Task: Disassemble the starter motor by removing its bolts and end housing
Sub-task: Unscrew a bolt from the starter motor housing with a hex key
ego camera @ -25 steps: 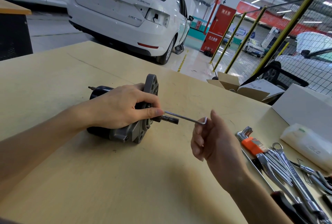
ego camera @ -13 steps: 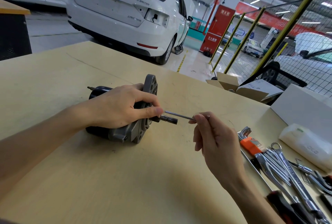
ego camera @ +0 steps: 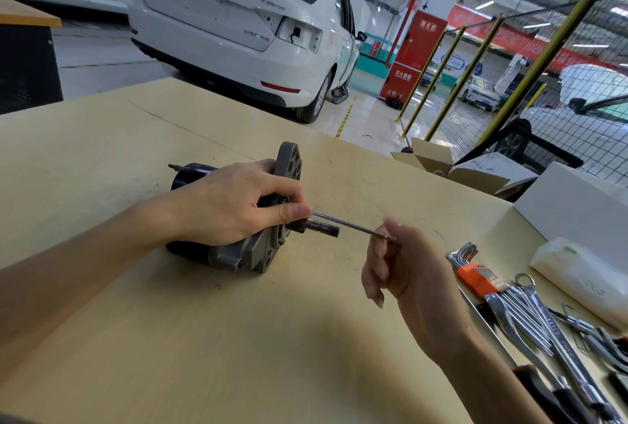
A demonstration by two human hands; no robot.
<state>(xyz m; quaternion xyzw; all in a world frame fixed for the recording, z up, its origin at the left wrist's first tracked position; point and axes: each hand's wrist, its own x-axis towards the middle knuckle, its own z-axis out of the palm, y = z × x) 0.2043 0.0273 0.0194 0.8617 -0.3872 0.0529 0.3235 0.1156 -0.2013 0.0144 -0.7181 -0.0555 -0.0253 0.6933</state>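
The starter motor point(ego camera: 244, 253) lies on its side on the wooden table point(ego camera: 170, 338), black body to the left, grey end housing point(ego camera: 289, 165) and short shaft point(ego camera: 323, 228) to the right. My left hand point(ego camera: 234, 202) grips the motor from above, thumb stretched toward the shaft. A thin hex key point(ego camera: 346, 225) runs from the housing face out to the right. My right hand point(ego camera: 404, 274) pinches the key's outer end with its fingertips; the other fingers hang loosely below. The bolt under the key's tip is hidden by my left thumb.
At the right edge lie a hex key set in an orange holder point(ego camera: 475, 274), several wrenches point(ego camera: 543, 328), a white plastic packet point(ego camera: 584, 281) and a white box point(ego camera: 577, 206). An open cardboard box point(ego camera: 452, 165) sits beyond the table. A white car point(ego camera: 244, 26) is parked behind.
My right hand rolled over the hex key's outer end, from beneath it with the bend showing to pinching it with the fingers pointing down. The left hand and motor stayed put.
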